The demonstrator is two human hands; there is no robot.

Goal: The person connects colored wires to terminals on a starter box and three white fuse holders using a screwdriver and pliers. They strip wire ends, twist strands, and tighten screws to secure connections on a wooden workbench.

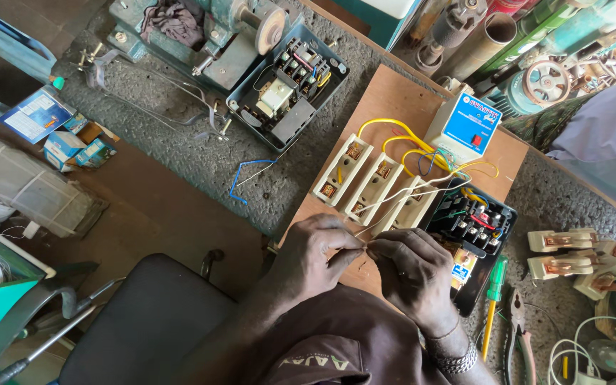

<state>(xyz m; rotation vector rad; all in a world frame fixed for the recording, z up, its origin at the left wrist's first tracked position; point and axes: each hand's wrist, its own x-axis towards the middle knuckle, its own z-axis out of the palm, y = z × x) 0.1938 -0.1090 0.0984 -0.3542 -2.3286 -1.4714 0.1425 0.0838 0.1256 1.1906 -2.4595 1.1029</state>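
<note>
Cluttered bench; wooden board [386, 96] near edge; left hand [315, 260], right hand [411, 267] grips pinching white wire [393, 207].

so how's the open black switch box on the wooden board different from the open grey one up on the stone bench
The black switch box sits on the wooden board, right beside the person's right hand; the grey switch box lies apart on the stone bench. Yellow wires and white wires run toward the black one; the grey one has no outside wires visible. Both are open, showing their contacts.
</note>
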